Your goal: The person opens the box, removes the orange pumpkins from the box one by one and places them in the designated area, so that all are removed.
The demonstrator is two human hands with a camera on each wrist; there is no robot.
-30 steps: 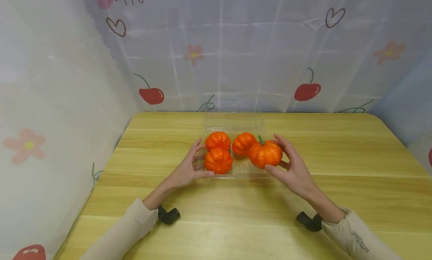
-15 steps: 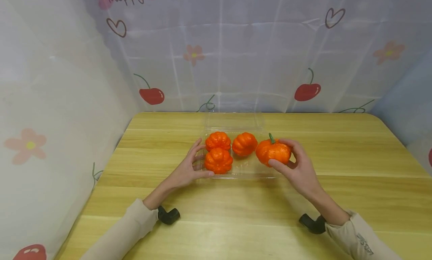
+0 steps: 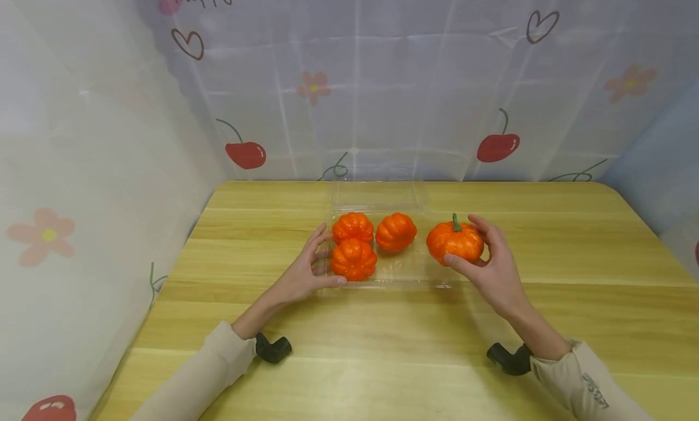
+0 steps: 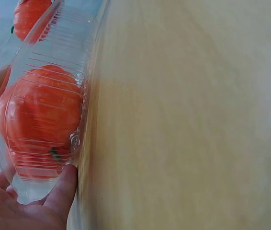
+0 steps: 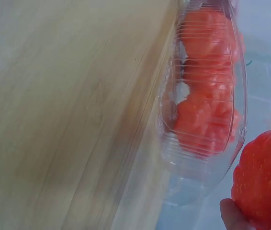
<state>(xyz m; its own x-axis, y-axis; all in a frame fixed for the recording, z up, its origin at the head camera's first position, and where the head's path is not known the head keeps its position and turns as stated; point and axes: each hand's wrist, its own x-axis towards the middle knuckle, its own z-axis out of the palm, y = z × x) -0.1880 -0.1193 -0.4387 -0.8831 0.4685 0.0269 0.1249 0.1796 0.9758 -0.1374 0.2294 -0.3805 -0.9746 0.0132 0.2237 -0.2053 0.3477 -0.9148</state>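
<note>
My right hand (image 3: 494, 269) grips an orange toy pumpkin (image 3: 456, 242) with a green stem, thumb in front and fingers behind. It is above the right end of a clear plastic clamshell box (image 3: 404, 276); in the right wrist view the held pumpkin (image 5: 265, 179) is apart from the box wall. Inside the box, two pumpkins, a rear one (image 3: 352, 228) and a front one (image 3: 354, 260), fill the left side. A third pumpkin (image 3: 395, 232) lies at the back middle. My left hand (image 3: 300, 278) holds the box's left end, its thumb (image 4: 63, 191) against the front wall.
The box's clear lid (image 3: 377, 194) lies folded open toward the back of the wooden table (image 3: 349, 360). A printed curtain (image 3: 382, 93) hangs right behind the table edge and along the sides. Black curved pieces (image 3: 275, 349) sit at both wrists.
My right hand has carried its pumpkin rightward, away from the back-middle pumpkin, which now shows fully. The left hand and the box have stayed in place.
</note>
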